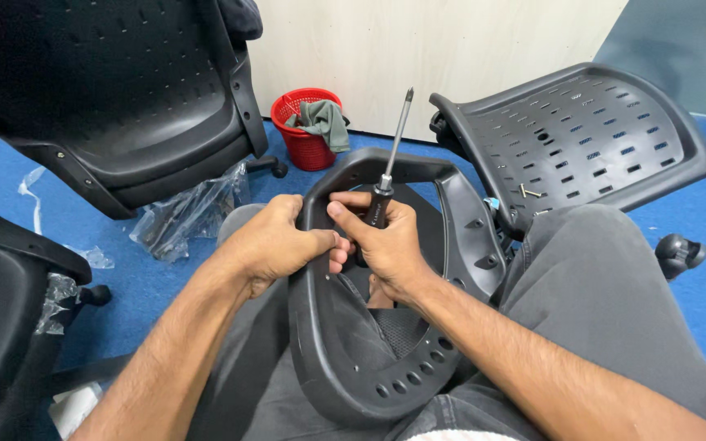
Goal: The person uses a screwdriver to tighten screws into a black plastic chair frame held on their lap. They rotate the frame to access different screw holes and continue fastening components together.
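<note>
Chair frame (345, 327) sits in our lap, btwn knees. Left hand (275, 241) clamped on its rim; right hand (386, 241) closed round the screwdriver (390, 163), tip up. Frame looks stiff, light plastic, smooth: best held at the rim w/ thumb over.

Two hands (275, 241) (386, 241), one screwdriver (390, 159), one red basket (304, 131), one cloth (324, 121), two loose screws (530, 193).

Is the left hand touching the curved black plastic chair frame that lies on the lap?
Touching. The head view shows the left hand wrapped over the rim of the curved black plastic chair frame, thumb pressed on its edge, no gap visible.
</note>
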